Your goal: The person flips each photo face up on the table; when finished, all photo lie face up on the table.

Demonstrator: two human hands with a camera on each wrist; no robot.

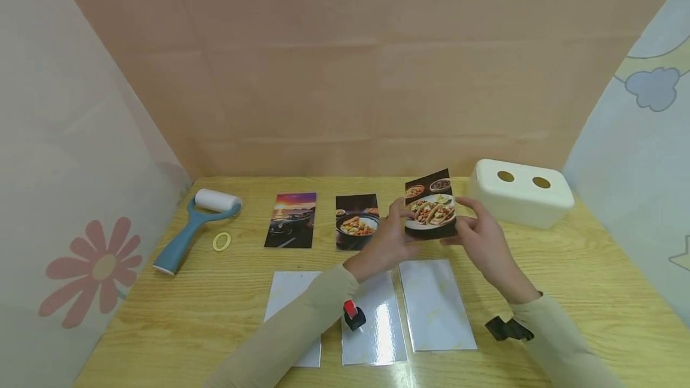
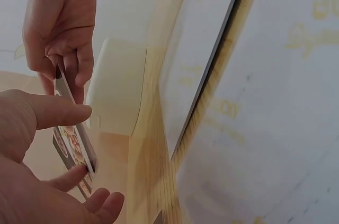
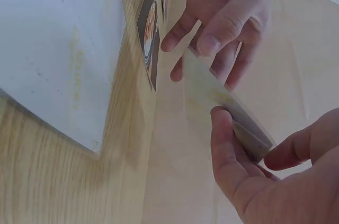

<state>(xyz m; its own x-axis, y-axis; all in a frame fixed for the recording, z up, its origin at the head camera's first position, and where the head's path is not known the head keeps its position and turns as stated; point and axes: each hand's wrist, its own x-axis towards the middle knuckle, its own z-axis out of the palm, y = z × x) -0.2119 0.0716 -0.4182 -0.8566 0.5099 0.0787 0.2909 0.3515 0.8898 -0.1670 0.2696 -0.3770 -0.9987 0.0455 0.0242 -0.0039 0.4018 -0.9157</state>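
A photo print of tacos (image 1: 431, 211) is raised off the table, tilted, between two hands. My left hand (image 1: 385, 238) holds its left edge, thumb and fingers on either side. At the opposite edge, my right hand (image 1: 483, 241) pinches the print; its pale back (image 3: 209, 89) shows in the right wrist view. Just left of my left hand, a photo of a food bowl (image 1: 357, 220) lies on the table. A sunset car photo (image 1: 291, 220) lies farther left. Below the hands are a right white sheet (image 1: 438, 304), a glossy middle sheet (image 1: 372, 328) and a left sheet (image 1: 291, 292), partly covered by my left sleeve.
A blue-handled roller (image 1: 185, 235) with a white cylinder lies at the table's left, beside a small yellow ring (image 1: 221, 241). At the back right stands a cream box (image 1: 520, 193) with two round holes. Brown paper (image 1: 345, 76) rises behind the wooden table (image 1: 162, 322).
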